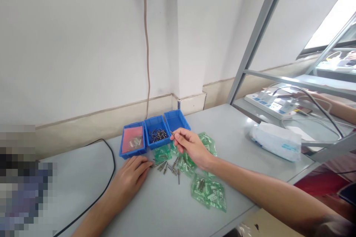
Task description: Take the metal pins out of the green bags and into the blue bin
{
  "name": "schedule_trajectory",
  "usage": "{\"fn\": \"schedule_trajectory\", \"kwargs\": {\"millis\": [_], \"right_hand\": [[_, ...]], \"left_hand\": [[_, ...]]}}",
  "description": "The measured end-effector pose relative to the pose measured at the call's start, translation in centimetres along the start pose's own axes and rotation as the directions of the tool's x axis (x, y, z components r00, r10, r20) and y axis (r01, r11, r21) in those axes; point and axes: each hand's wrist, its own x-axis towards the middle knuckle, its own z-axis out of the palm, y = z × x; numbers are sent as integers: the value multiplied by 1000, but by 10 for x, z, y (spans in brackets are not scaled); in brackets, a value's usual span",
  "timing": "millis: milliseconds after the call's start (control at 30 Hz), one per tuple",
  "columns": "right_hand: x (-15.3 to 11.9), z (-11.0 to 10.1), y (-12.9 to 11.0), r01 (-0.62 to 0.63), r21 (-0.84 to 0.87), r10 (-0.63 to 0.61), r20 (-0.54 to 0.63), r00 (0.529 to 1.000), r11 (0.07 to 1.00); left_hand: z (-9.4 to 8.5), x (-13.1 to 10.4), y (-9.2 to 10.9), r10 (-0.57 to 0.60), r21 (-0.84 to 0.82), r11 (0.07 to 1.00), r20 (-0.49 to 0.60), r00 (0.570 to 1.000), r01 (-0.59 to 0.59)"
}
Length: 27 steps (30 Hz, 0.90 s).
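Raised over the front of the middle blue tray, my right hand [189, 145] pinches a small slim metal pin [172, 133] between thumb and fingertips. My left hand [132, 173] rests on the table with bent fingers, thumb and forefinger closed at the end of a metal pin [156, 164]. Several loose metal pins [165, 167], each with a thicker part, lie scattered between my hands. The middle blue tray [148, 120] holds a heap of dark metal pins [158, 135]. Green plastic bags of pins [201, 185] lie under and in front of my right forearm.
The left blue tray [121, 147] holds a pink sheet [132, 134] and a small clear bag. Another blue tray [176, 120] stands at the right. A black cable [113, 159] crosses the table at left. A white packet [276, 141] and power strip [267, 105] are at right, near another person's arm [330, 103].
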Motion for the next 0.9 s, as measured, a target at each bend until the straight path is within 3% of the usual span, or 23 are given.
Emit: {"fn": "schedule_trajectory", "kwargs": {"millis": [433,900], "right_hand": [[-1,2,-4,-12,33,11,26,1000,999],[-1,0,-2,19,-59,-19,10,1000,998]], "left_hand": [[1,0,0,1,2,1000,-10,1000,-1],[-1,2,1,12,-4,1000,-26,1000,-12]]}}
